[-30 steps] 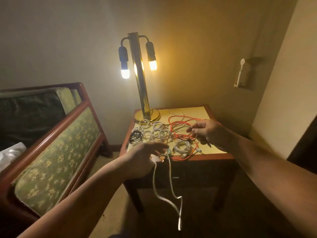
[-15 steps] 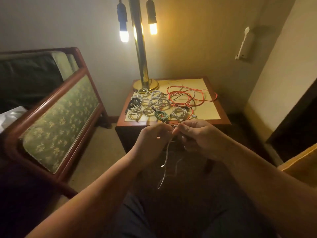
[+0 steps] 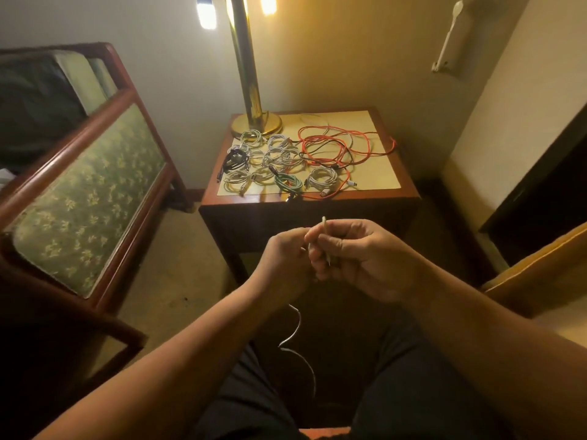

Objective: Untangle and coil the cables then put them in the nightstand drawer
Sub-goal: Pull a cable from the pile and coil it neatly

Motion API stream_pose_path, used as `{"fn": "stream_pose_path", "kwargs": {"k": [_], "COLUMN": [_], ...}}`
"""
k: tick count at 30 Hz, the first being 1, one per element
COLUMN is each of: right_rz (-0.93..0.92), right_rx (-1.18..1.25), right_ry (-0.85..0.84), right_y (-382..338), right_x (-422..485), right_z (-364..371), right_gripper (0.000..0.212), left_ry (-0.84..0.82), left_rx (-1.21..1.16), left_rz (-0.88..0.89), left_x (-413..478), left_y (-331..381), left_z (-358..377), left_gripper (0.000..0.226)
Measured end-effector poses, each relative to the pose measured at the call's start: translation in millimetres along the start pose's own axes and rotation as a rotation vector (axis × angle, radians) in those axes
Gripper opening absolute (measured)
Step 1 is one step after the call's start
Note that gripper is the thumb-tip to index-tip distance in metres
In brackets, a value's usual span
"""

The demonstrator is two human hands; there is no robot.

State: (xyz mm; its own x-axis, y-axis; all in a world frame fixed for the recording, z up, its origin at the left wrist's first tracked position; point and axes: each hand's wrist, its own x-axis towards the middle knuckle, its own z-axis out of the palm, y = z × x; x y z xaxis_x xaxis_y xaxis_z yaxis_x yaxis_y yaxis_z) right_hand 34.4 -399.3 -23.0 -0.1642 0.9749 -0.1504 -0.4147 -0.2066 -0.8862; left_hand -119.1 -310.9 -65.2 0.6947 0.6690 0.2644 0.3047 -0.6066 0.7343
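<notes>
- One thin white cable (image 3: 299, 322) pinched between both hands, low over the person's lap and just in front of the nightstand (image 3: 305, 217); stiff end poking up above the fingers, slack hanging in loose curves between dark-trousered knees.
- Left hand (image 3: 286, 252) curled, fingertips gripping the cable from the left side.
- Right hand (image 3: 359, 252) also curled, thumb and forefinger pinching the same cable right beside the left hand's fingertips; hands touching or very nearly so.
- Beyond the hands, on the pale worktop (image 3: 378, 166), a cluster of small finished coils lying flat: mostly white coils (image 3: 276, 154), one black coil (image 3: 235, 158) at the cluster's left edge, one green coil (image 3: 287, 181) near the front edge.
- Right of the coils, a loose red cable tangle (image 3: 336, 144), uncoiled, spread wide, with a dark strand running through it and one end at the worktop's front edge.
- Brass lamp base (image 3: 256, 123) at the back left corner of the worktop, lit bulbs glowing at the top of the view.
- Far left, a wooden-framed seat (image 3: 85, 198) with green floral upholstery.
- Upper right, a white wall fitting (image 3: 448, 39).
</notes>
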Motion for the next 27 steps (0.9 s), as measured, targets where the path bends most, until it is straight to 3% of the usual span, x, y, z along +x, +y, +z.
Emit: {"fn": "stream_pose_path", "kwargs": {"k": [3, 5, 9, 12, 15, 20, 24, 27], "right_rz": [-0.082, -0.135, -0.198, -0.21, -0.193, -0.145, -0.082, -0.021], "right_rx": [0.163, 0.178, 0.171, -0.032, -0.215, -0.491, -0.489, -0.342], "right_ry": [0.123, 0.207, 0.366, 0.404, 0.35, 0.111, 0.062, -0.008], "right_y": [4.8, 6.2, 2.6, 4.5, 7.6, 8.5, 10.4, 11.2], "right_x": [3.7, 6.2, 10.4, 9.0, 5.4, 6.4, 8.4, 7.8], "right_z": [1.4, -1.8, -16.3, -28.9, -37.2, -35.2, -35.0, -33.2], "right_gripper": [0.018, 0.018, 0.019, 0.019, 0.022, 0.022, 0.025, 0.029], "left_ry": [-0.132, -0.207, -0.356, -0.415, -0.404, -0.385, -0.287, -0.214], "left_rx": [-0.206, -0.303, -0.284, -0.345, -0.48, -0.552, -0.625, -0.64], "left_rz": [-0.061, -0.206, -0.301, -0.29, -0.302, -0.289, -0.272, -0.256], "left_x": [-6.0, -7.9, -9.4, -6.7, -2.9, 3.3, 6.0, 7.7], "left_y": [3.2, 4.4, 15.5, 21.6, 25.6, 23.2, 19.1, 19.0], "left_z": [10.6, 14.6, 12.0, -2.8, -16.3, -29.9, -38.6, -41.5], "left_gripper": [0.048, 0.052, 0.023, 0.025, 0.025, 0.031, 0.029, 0.028]}}
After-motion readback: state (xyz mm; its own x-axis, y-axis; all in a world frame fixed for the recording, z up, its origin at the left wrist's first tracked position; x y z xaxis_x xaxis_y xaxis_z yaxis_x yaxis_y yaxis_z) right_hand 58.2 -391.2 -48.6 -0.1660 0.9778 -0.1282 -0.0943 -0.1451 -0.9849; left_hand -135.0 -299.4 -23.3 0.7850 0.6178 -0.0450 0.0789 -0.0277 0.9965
